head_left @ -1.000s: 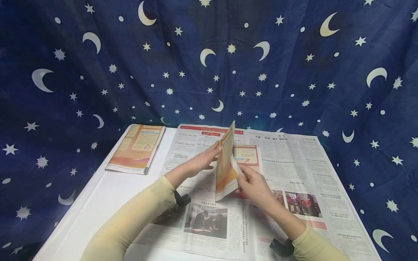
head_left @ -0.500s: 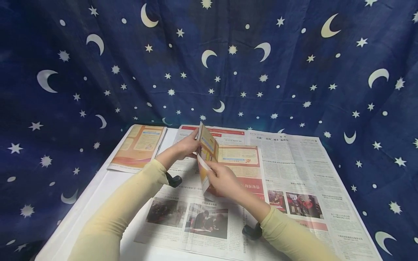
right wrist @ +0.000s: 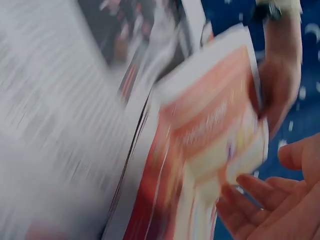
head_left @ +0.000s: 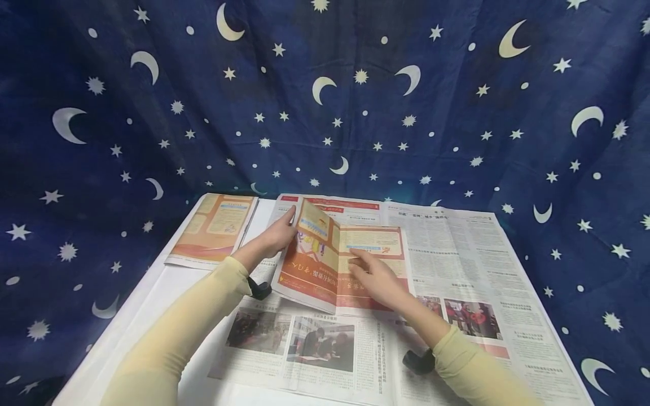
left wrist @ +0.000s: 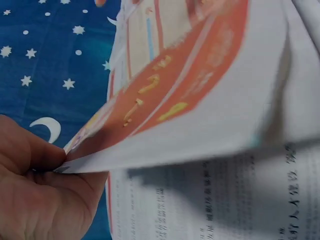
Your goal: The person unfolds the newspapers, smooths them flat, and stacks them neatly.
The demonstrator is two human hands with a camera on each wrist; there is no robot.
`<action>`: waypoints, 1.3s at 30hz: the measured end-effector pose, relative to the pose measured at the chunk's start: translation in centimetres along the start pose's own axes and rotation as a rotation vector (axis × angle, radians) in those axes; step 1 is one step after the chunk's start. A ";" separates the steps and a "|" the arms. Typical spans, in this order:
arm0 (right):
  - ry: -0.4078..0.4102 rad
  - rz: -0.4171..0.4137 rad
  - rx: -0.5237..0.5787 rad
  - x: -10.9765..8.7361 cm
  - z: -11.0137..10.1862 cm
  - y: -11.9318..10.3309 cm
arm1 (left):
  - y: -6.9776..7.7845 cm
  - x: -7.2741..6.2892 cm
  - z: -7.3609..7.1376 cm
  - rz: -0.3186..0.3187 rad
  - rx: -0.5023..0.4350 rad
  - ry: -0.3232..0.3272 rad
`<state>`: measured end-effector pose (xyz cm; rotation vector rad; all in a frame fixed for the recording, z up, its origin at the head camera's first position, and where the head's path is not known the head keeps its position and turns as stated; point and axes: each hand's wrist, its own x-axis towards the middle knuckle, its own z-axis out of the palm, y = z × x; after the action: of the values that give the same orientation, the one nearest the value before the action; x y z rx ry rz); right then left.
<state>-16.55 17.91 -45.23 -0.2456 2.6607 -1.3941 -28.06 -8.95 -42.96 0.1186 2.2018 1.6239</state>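
Evidently, going by the head view, a booklet [head_left: 376, 237] is being spread out over newspaper [head_left: 447, 254], which is being carried by a white surface [head_left: 157, 304]. Its raised leaf [head_left: 310, 270] is being held tilted by the left hand [head_left: 281, 230], while the facing page is being left flat beneath the right hand [head_left: 376, 279]. The step in hand is being judged a turning of pages; by the next move, a lowering of the tilted leaf would seem to be being called for, with the fold kept in place. Off to the left, a second booklet [head_left: 215, 228] is being borne by the surface, beyond the newspaper.

From the left wrist view, the edge of the raised leaf is being pinched between the thumb [left wrist: 42, 152] and the fingers [left wrist: 87, 187] of the left hand, and the sheet is being stretched away from them, slightly bowed, above the newsprint.

From the right wrist view, which is being blurred in places, the right fingers [right wrist: 270, 192] are being held loosely extended, with nothing being gripped; their tips are being shown right by the booklet, though whether paper is being touched cannot be told.
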 end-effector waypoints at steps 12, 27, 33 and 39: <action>0.105 0.375 0.257 -0.8 -8.3 7.9 | -3.1 0.2 -1.2 -0.034 0.061 0.037; 0.115 0.509 0.568 -0.4 -9.1 10.7 | -6.1 0.8 -0.4 -0.106 0.034 0.038; 0.075 0.464 0.381 -0.6 -9.0 11.0 | -6.3 0.5 0.6 -0.102 0.037 0.021; 0.109 0.401 0.180 -1.6 -9.3 11.4 | -6.5 -0.3 1.3 -0.054 0.137 -0.021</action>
<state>-17.71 32.10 -49.32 0.3707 2.4545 -1.5259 -26.20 -9.94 -49.25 0.1136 2.2791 1.4362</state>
